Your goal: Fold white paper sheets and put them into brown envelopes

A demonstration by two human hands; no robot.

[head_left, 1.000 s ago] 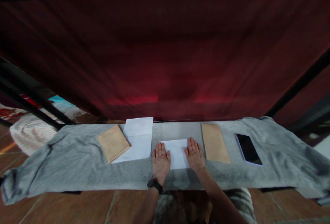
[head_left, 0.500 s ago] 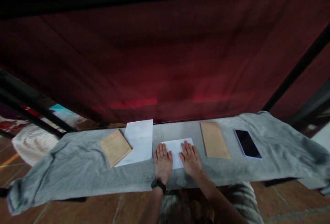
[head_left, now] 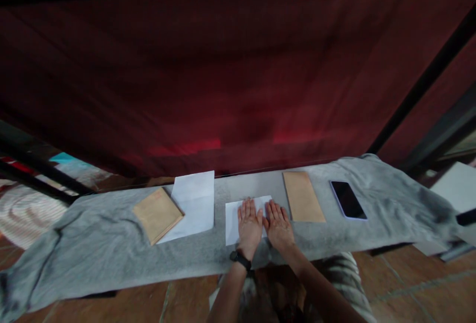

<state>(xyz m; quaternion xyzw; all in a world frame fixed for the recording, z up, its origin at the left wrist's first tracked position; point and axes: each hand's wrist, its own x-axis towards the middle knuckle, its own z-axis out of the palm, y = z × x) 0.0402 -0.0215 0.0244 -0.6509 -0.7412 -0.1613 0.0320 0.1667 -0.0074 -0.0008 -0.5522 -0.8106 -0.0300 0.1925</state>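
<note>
A white sheet of paper (head_left: 232, 224), seemingly folded, lies on the grey cloth (head_left: 122, 263) in front of me. My left hand (head_left: 250, 224) rests flat on its middle, fingers stretched out, with a dark watch on the wrist. Close beside it, my right hand (head_left: 277, 224) lies flat over the paper's right edge, fingers extended. The two thumbs almost meet. Left of the hands lie larger white sheets (head_left: 195, 201), partly under a small pile of brown envelopes (head_left: 158, 214). One brown envelope (head_left: 304, 197) lies to the right.
Right of the single envelope lies a phone (head_left: 348, 200) with a dark screen and lilac edge. The cloth drapes over a narrow bench-like surface. A red curtain (head_left: 245, 90) hangs behind it, with dark bars (head_left: 420, 95) at the sides. Tiled floor (head_left: 193, 298) shows below.
My left hand has slid right across the paper, closer to my right hand, uncovering the paper's left part. The whole view has shifted slightly.
</note>
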